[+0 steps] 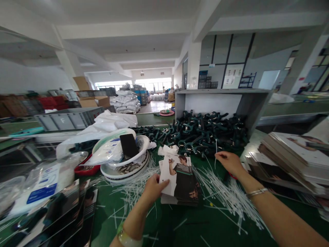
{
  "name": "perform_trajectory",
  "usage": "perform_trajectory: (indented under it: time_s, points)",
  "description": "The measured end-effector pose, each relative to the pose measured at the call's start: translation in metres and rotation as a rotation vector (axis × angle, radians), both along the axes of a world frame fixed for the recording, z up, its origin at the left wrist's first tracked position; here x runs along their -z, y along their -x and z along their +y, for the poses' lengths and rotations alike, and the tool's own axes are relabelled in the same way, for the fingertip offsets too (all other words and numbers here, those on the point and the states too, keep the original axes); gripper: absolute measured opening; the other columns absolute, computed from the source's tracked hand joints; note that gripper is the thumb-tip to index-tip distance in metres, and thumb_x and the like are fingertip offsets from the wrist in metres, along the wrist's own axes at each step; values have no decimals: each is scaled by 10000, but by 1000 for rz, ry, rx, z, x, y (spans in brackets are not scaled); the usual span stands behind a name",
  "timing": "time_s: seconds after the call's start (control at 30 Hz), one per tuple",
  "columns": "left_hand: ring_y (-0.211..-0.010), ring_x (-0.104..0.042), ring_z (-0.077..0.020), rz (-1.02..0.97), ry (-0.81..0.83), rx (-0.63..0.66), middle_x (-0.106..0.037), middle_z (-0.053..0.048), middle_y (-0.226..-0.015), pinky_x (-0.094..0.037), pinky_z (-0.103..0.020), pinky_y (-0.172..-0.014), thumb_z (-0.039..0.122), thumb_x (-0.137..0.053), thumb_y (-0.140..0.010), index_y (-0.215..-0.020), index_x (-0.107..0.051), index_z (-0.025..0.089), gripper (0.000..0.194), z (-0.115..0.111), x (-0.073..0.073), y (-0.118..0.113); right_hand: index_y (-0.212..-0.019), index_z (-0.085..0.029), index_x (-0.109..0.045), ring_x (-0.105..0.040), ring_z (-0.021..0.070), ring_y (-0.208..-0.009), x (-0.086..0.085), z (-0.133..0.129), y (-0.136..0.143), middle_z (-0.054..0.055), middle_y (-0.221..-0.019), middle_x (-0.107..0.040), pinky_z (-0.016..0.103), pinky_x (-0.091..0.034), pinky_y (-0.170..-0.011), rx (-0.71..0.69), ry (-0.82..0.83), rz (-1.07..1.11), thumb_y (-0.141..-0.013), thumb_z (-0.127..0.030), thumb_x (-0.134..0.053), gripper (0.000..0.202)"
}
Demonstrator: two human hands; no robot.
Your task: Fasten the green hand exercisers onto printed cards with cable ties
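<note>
White and black are the two main colours of the top card (pixel 180 176), which lies on a small stack of similar cards (pixel 180 200) near the middle of the green counter (pixel 190 230). It is flat and rectangular, with a smooth printed face: a picture of a person on the pale part, small light lettering and a thin green stripe on the dark part. The edges of the stack look thick and layered, like cardboard.

The left hand (pixel 152 188) is at the left side of this card; its thumb presses on the face and the other fingers are bent at the edge, so the card is pinched between them. The right hand (pixel 231 164) pinches with its fingers one white cable tie (pixel 216 149), slim and nearly upright, apart from the stack.

Below the right hand, many loose cable ties (pixel 228 195) of shiny plastic lie in a bristly heap. Behind the cards are piled dark green tools (pixel 210 133) with curved shapes, partly inside a grey box (pixel 257 108) with straight, rigid walls. At the left, a black phone (pixel 128 146) rests on a round, white basin (pixel 141 156).
</note>
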State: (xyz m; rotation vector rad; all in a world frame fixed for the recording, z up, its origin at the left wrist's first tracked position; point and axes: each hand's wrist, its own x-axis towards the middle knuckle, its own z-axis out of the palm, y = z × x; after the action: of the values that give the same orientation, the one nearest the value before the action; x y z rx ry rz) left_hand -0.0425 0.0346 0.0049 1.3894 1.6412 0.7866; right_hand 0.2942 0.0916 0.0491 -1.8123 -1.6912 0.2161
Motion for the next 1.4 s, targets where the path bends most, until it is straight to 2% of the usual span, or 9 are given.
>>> perform_trajectory:
  time_s: [0.17, 0.27, 0.43, 0.57, 0.83, 1.0, 1.13, 1.27, 1.4]
  points:
    - [-621, -594, -127, -624, 233, 154, -647, -41, -864, -381, -171, -430, 288, -683, -625, -1103, -466, 183, 535, -8, -10, -10, -860, -176, -618, -603, 175, -596, -9, -22, 40, 60, -741, -677, 281, -464, -568, -152, -57, 307, -750, -503, -516, 359]
    - [-609, -591, -123, -690, 261, 102, -630, -31, -878, -410, -173, -416, 281, -678, -629, -1135, -437, 206, 566, -11, -8, -21, -800, -201, -583, -614, 187, -642, 0, -44, 77, 61, -772, -665, 312, -495, -621, -299, -126, 419, -765, -496, -530, 301]
    - [-604, -584, -130, -735, 219, 104, -608, -46, -924, -435, -189, -397, 257, -634, -668, -1161, -390, 202, 553, -16, -2, -31, -924, -215, -574, -636, 195, -781, 31, -64, 115, 60, -849, -668, 323, -501, -708, -413, -185, 293, -875, -376, -435, 218]
    - [-628, -586, -138, -736, 207, 77, -594, -55, -954, -445, -194, -396, 259, -619, -688, -1198, -351, 212, 579, -18, -2, -33, -913, -210, -571, -634, 182, -793, 40, -61, 119, 50, -835, -668, 303, -488, -721, -467, -278, 194, -891, -297, -428, 169]
    - [-589, -590, -146, -740, 172, 30, -614, -47, -938, -428, -204, -402, 264, -625, -667, -1221, -336, 236, 625, -14, -1, -37, -915, -219, -566, -644, 174, -797, 35, -58, 118, 52, -870, -679, 294, -500, -716, -504, -360, 81, -891, -244, -413, 157]
    - [-726, -616, -175, -954, 188, 59, -654, -37, -896, -477, -260, -637, 87, -621, -553, -1204, -431, 192, 686, -19, -6, -37, -905, -216, -569, -637, 177, -800, 38, -53, 122, 57, -860, -675, 310, -507, -721, -506, -462, 45, -883, -216, -438, 133]
    - [-619, -601, -166, -1044, 274, 43, -673, -12, -807, -449, -261, -597, 15, -518, -464, -1205, -487, 191, 763, -24, -15, -38, -870, -204, -578, -605, 176, -798, 39, -51, 127, 62, -848, -644, 320, -499, -710, -609, -562, -10, -853, -146, -464, 129]
    - [-596, -602, -183, -1068, 326, 57, -683, -31, -771, -447, -281, -586, 23, -586, -466, -1099, -576, 155, 647, -24, -15, -42, -871, -184, -585, -578, 178, -814, 37, -54, 129, 74, -859, -618, 329, -491, -711, -649, -539, -54, -837, -99, -453, 161]
    - [-583, -597, -172, -1073, 352, 21, -684, -58, -735, -449, -287, -610, 93, -699, -517, -1016, -610, 116, 508, -22, -11, -43, -906, -192, -620, -574, 199, -876, 28, -60, 118, 85, -922, -624, 363, -486, -754, -698, -405, -96, -826, -145, -489, 160]
